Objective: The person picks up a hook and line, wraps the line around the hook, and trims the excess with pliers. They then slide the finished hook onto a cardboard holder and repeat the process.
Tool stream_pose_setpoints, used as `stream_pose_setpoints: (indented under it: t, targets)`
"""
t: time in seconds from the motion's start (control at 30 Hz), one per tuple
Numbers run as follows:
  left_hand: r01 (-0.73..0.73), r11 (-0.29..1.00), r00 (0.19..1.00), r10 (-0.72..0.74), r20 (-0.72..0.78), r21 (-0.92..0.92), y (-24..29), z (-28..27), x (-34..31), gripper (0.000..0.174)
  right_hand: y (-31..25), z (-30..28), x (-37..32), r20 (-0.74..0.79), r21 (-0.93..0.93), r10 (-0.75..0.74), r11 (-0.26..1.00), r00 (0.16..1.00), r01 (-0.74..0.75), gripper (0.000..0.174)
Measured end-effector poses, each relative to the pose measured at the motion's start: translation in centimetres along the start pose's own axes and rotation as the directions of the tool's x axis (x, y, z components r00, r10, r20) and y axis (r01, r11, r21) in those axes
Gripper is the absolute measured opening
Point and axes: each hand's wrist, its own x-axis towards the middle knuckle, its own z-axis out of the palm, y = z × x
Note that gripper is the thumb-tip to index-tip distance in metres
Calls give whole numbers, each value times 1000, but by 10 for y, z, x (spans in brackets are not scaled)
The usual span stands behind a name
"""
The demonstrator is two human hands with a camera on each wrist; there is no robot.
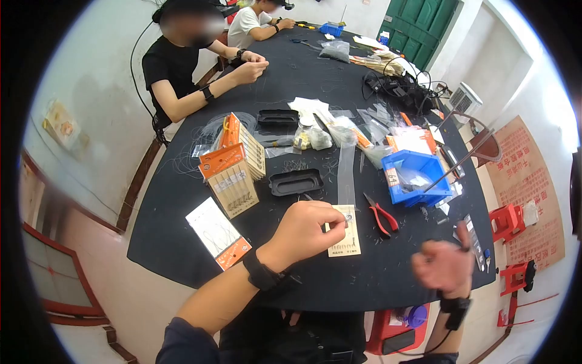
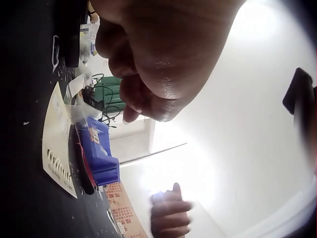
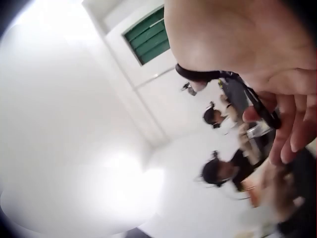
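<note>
My left hand (image 1: 306, 233) is raised over the table with its fingers curled and thumb near the forefinger; nothing shows between them. Just beyond its fingertips lies a cream card (image 1: 351, 247) with a row of small fish hooks, also visible in the left wrist view. My right hand (image 1: 445, 267) is off to the right, blurred, thumb up and fingers bent. In the right wrist view, a black curved strip (image 3: 250, 94) runs across that palm to the fingers; I cannot tell whether they grip it. Red-handled pliers (image 1: 383, 218) lie between the hands.
A blue bin (image 1: 397, 195) with plastic bags stands at the right. Black trays (image 1: 296, 182), orange-topped packs of hooks (image 1: 233, 185), a white card with line (image 1: 209, 225) and loose hooks (image 1: 296, 165) lie ahead and left. Two people (image 1: 182, 67) sit along the table's far left side.
</note>
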Motion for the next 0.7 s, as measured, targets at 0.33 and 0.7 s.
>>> stream_pose_setpoints:
  t: [0.33,0.7]
  targets:
    - [284,934,958,-287,16,-217,-2,-2,0,13,28,27,45,426,-705,-706,-651,566,-283,26]
    - [411,784,900,-429,72,-465,-10,-6,3,17,20,9,123,405,-914,-645,-301,648,272,24]
